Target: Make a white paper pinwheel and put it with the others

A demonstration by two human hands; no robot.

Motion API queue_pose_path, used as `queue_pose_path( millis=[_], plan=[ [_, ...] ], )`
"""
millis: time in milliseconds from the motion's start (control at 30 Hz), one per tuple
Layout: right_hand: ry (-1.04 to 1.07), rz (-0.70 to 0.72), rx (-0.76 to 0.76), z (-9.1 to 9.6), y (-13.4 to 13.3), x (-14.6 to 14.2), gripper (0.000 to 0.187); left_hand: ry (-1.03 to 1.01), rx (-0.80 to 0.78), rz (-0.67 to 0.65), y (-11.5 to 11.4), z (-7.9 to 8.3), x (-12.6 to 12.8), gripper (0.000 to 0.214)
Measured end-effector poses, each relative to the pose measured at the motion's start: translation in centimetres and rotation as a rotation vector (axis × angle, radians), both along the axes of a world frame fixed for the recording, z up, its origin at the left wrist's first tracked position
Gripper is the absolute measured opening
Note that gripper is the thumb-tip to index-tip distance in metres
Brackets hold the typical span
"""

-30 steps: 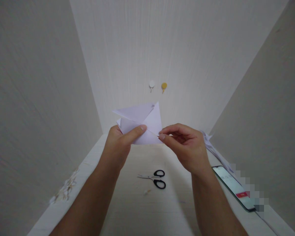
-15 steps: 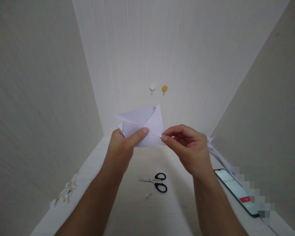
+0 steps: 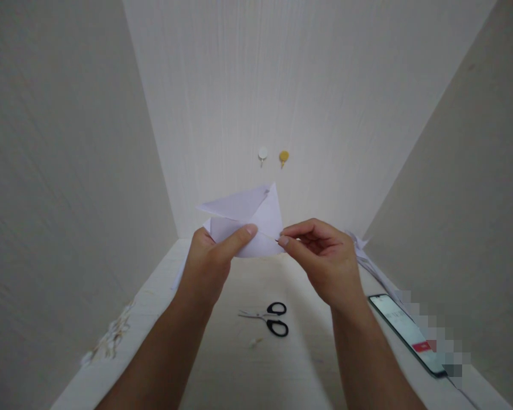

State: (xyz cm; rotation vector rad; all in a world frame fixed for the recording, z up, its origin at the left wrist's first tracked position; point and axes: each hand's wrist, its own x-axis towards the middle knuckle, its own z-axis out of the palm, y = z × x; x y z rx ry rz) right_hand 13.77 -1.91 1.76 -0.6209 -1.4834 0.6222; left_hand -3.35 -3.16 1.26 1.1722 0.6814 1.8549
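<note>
A folded white paper (image 3: 265,219), shaped like an envelope with its upper flap lifted, is held up above the table. My left hand (image 3: 216,259) grips it from the left, with the thumb flat on its front and the fingers hidden behind. At the paper's right edge, my right hand (image 3: 320,250) pinches a thin strand (image 3: 277,241) with a dark end between thumb and index finger. A fine pale line crosses the paper from my left thumb to this pinch. Below lie scissors (image 3: 265,316) with black handles, blades slightly apart and pointing left.
A small pale scrap (image 3: 255,342) lies near the scissors. Along the left edge is a heap of small white and tan pieces (image 3: 111,336). A lit phone (image 3: 404,330) and white papers (image 3: 374,270) lie at right. Two hooks (image 3: 284,156) are on the back wall.
The view has shifted slightly. Both hands keep their grip on the paper and the strand, with hardly any movement relative to each other.
</note>
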Motion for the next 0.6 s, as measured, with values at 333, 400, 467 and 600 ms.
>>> queue_pose_path(
  millis=[333,400,467,600],
  plan=[
    [0.022,-0.018,-0.023,0.27,-0.30,-0.06,0.013,0.047,-0.029,0.016,0.10,0.05,-0.02,0.030],
    [0.019,-0.021,-0.026,0.28,-0.26,-0.03,0.014,0.046,-0.033,0.013,0.16,0.02,0.06,0.030],
    [0.015,-0.017,-0.034,0.20,-0.19,0.02,0.015,0.040,-0.036,0.012,0.25,-0.12,0.10,0.030],
    [0.004,0.015,-0.084,-0.01,-0.28,0.10,0.017,0.014,-0.075,0.042,-0.09,-0.36,0.00,0.029]
  ],
)
